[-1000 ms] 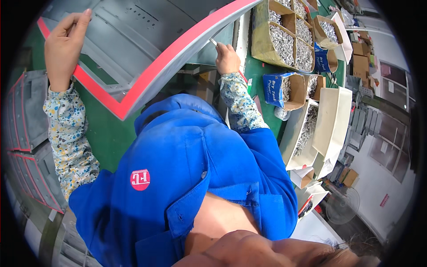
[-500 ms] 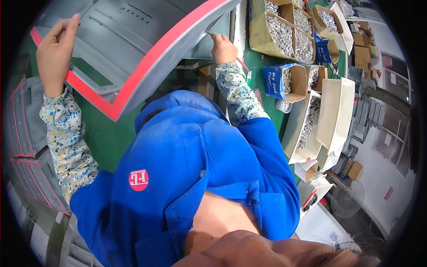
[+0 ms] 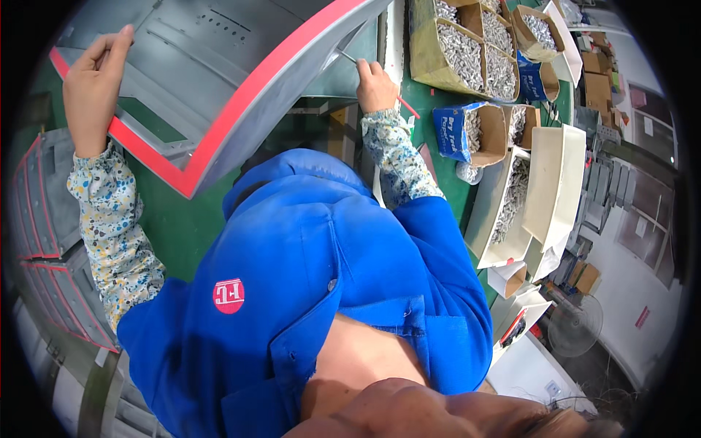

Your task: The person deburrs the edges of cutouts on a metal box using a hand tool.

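Note:
A grey sheet-metal cabinet [image 3: 252, 109] with red-trimmed edges stands tilted at the upper left. Over its left red edge is my left hand [image 3: 93, 91], its fingers bent and close together inside the opening; what they hold, if anything, is hidden. On the other side, my right hand [image 3: 377, 87] is closed round a thin rod tool [image 3: 347, 55]. The tool's bare metal tip points toward the cabinet's outer side, and a slim red part sticks out behind the hand. Whether the tip touches the metal cannot be made out.
Right of my right hand, a divided carton [image 3: 427, 66], a blue box [image 3: 451, 135] and white bins [image 3: 544, 186] hold many small metal pieces. They stand on the green worktop [image 3: 418, 109]. More red-edged grey metal parts [image 3: 47, 197] are stacked at the left. A fan [image 3: 575, 325] stands at the lower right.
My right hand has shifted slightly right, away from the cabinet, and more of the rod shows. My left hand and the cabinet have hardly moved.

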The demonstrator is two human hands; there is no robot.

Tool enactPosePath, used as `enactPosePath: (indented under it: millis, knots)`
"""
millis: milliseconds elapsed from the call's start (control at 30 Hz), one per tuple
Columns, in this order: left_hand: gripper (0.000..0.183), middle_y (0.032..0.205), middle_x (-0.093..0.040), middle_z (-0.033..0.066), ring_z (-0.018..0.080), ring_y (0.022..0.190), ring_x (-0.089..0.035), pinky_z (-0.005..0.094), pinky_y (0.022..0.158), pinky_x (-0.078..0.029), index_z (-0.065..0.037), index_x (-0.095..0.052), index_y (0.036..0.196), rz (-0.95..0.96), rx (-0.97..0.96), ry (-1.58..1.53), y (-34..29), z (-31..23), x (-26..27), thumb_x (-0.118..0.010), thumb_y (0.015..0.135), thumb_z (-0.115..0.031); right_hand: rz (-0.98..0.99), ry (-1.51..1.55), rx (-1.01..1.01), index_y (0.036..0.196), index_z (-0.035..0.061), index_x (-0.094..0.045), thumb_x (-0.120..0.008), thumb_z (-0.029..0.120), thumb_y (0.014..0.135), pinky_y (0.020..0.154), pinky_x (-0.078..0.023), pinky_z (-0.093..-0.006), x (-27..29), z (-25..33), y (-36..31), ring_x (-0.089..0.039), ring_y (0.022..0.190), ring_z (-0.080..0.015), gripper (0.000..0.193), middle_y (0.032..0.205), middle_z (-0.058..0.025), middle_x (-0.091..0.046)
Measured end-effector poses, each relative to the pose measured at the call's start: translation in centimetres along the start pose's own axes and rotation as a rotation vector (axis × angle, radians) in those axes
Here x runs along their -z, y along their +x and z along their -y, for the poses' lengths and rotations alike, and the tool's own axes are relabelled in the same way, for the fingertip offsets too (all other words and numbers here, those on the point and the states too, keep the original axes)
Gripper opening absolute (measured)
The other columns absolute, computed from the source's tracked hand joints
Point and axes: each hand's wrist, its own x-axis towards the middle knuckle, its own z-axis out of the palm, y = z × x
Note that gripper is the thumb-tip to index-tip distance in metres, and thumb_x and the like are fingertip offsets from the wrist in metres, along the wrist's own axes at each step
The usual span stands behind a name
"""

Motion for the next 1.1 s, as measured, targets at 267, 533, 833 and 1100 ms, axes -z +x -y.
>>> enactPosePath:
  millis: [267, 533, 833, 1100]
  knots:
    - [0.031, 0.057, -0.042, -0.0059, 0.0032, 0.054, -0.034, 0.0182, 0.052, -0.029, -0.001, -0.063, 0.082, -0.019, -0.016, -0.039, -0.1, 0.2, -0.1, -0.062, 0.082, -0.032, -0.002, 0.055, -0.134, 0.096, 0.0146, -0.052, -0.051, 0.006, 0.074, 0.052, -0.046, -0.0424, 0.3, -0.8, -2.1, -0.059, 0.067, -0.0289, 0.024, 0.078, -0.0081, -0.054]
    - [0.030, 0.055, -0.036, -0.0064, 0.0024, 0.051, -0.027, 0.0201, 0.047, -0.021, 0.000, -0.063, 0.080, -0.047, -0.049, -0.098, 0.0, 0.3, -0.4, -0.062, 0.082, -0.031, -0.311, 0.534, -0.242, 0.089, 0.0051, -0.056, -0.062, 0.014, 0.078, 0.051, -0.043, -0.0350, 2.0, 0.5, 0.1, -0.053, 0.057, -0.0247, 0.016, 0.068, -0.0088, -0.052]
    - [0.029, 0.056, -0.038, -0.0058, 0.0025, 0.053, -0.029, 0.0197, 0.048, -0.022, 0.000, -0.063, 0.079, -0.048, -0.051, -0.084, -0.2, 0.1, -0.4, -0.063, 0.082, -0.029, -0.294, 0.739, -0.326, 0.085, 0.0039, -0.053, -0.078, 0.019, 0.064, 0.049, -0.042, -0.0316, -2.5, 1.5, 3.4, -0.050, 0.052, -0.0208, 0.036, 0.064, -0.0067, -0.051]
    - [0.029, 0.057, -0.038, -0.0058, 0.0027, 0.054, -0.029, 0.0189, 0.049, -0.023, 0.000, -0.061, 0.078, -0.034, -0.022, -0.085, -0.1, -0.2, -0.1, -0.063, 0.082, -0.029, -0.322, 0.330, 0.217, 0.078, 0.0074, -0.052, -0.072, 0.014, 0.069, 0.044, -0.044, -0.0324, -1.5, -0.7, 3.7, -0.054, 0.055, -0.0240, 0.022, 0.070, -0.0051, -0.052]
